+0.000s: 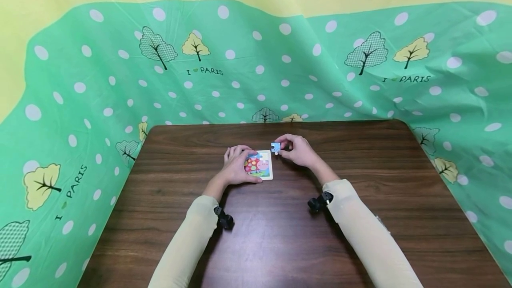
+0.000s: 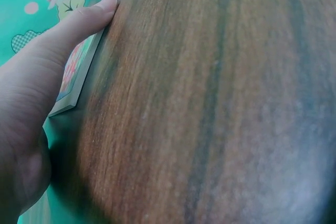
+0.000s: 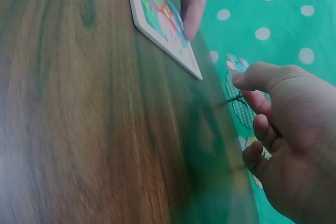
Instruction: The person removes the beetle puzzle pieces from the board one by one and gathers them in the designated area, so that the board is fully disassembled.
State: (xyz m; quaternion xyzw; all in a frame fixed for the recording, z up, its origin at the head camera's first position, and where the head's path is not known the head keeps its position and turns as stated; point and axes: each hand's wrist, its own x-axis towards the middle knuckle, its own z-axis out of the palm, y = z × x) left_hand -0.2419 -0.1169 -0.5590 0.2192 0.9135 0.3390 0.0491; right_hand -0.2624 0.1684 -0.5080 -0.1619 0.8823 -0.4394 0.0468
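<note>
A small square jigsaw puzzle in a white frame lies on the table, its picture showing a red spotted shape, a pink face and green below. My left hand holds it from the left, thumb on the near edge and fingers across the far side, covering its left part. A pale bare spot shows near the puzzle's upper right. Just off its top right corner, my right hand pinches a light blue puzzle piece between thumb and fingertips, raised above the table. The right wrist view shows the piece's edge beyond the thumb.
The dark wooden table extends around both hands. Behind it and along the sides hangs a green and yellow curtain with white dots and printed trees. A small black camera sits on each wrist.
</note>
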